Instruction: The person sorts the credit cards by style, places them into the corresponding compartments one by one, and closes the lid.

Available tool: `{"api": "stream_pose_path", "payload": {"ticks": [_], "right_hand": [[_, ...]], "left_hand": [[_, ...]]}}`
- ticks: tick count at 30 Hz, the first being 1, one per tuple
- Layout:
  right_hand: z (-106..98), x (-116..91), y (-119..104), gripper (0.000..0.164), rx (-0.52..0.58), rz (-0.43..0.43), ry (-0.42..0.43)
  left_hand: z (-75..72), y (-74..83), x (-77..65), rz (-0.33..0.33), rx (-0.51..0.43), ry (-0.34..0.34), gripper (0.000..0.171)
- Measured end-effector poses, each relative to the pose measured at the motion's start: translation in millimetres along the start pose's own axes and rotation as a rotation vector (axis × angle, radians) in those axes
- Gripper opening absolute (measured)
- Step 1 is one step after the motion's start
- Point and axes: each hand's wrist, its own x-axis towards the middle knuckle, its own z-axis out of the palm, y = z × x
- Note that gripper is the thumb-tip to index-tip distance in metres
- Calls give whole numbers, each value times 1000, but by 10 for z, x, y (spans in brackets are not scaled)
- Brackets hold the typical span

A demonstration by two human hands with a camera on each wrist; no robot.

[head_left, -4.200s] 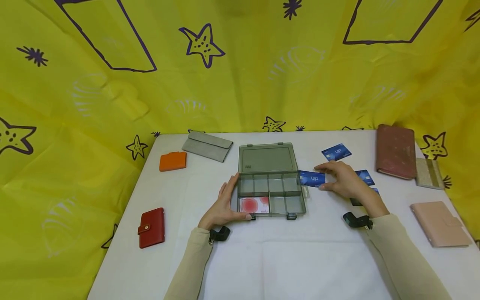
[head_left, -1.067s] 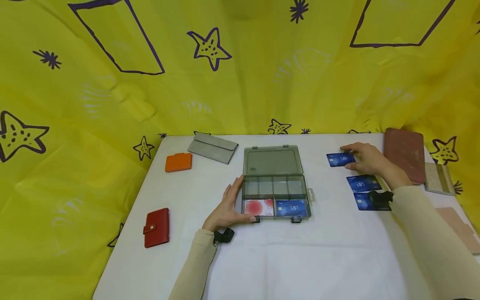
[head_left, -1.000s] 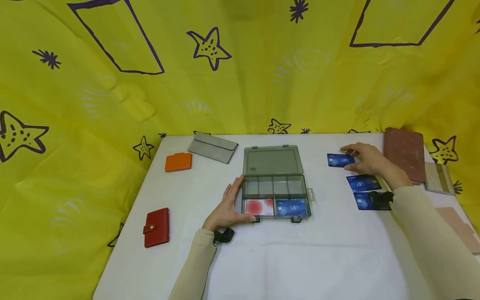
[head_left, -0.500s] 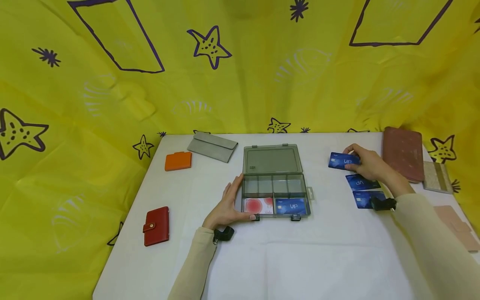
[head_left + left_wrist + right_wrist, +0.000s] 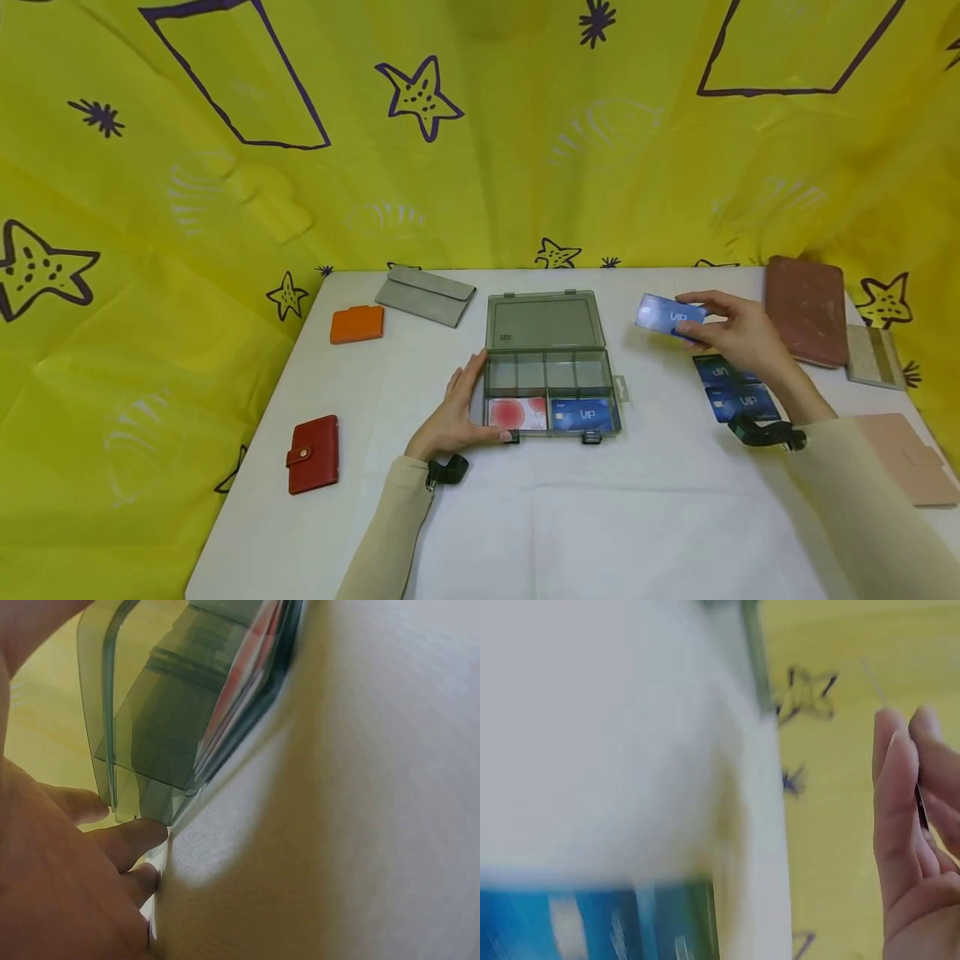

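Note:
My right hand point(image 5: 731, 333) pinches a blue VIP card point(image 5: 660, 315) between thumb and fingers, above the table right of the case. In the right wrist view the card is nearly edge-on between the fingertips. My left hand point(image 5: 450, 421) rests against a transparent grey-green compartment case point(image 5: 617, 417), fingers along its left side and thumb at its front edge. The lid point(image 5: 545, 323) lies folded back. A red-and-white card point(image 5: 517, 414) fills the front left compartment, and another VIP card point(image 5: 581, 415) lies front right. Two more blue cards point(image 5: 738, 402) lie below my right hand, partly covered.
At left are a grey flap wallet point(image 5: 426, 294), an orange card holder point(image 5: 357, 325) and a red snap wallet point(image 5: 313, 454). To the right lie a maroon notebook point(image 5: 804, 310), a beige striped notebook point(image 5: 875, 357) and a pink one point(image 5: 903, 458). A yellow cloth point(image 5: 480, 192) hangs behind.
One VIP card went into the front right compartment. My right hand then picked up another from the back right, lifting and tilting it leftward. My left hand has stayed at the case.

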Motion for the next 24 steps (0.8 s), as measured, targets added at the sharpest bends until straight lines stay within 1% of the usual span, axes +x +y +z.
{"api": "stream_pose_path", "payload": {"ticks": [3, 4, 7, 9, 12, 15, 19, 22, 24], "right_hand": [[119, -86, -54, 57, 127, -52, -78], [164, -116, -68, 59, 153, -69, -110], [311, -207, -112, 66, 218, -148, -215], [422, -268, -137, 68, 232, -192, -255], [597, -346, -168, 68, 162, -285, -268], [765, -408, -187, 68, 53, -361, -246], [937, -481, -193, 69, -21, -373, -253], [1015, -517, -195, 67, -58, -362, -263], [1045, -527, -195, 67, -90, -378, -264]], "left_hand": [[1, 4, -6, -2, -4, 1, 131], [-1, 7, -8, -2, -4, 0, 131], [-5, 11, -6, 5, -6, -1, 131], [-5, 9, -3, 12, -4, -2, 131], [-7, -2, -2, 18, 5, -5, 131], [-5, -10, -2, 20, 12, -6, 131], [-4, -6, -2, 26, 9, -3, 131], [-6, 1, -2, 23, 2, -1, 131], [-6, 3, 0, 18, -2, -2, 132]]}}
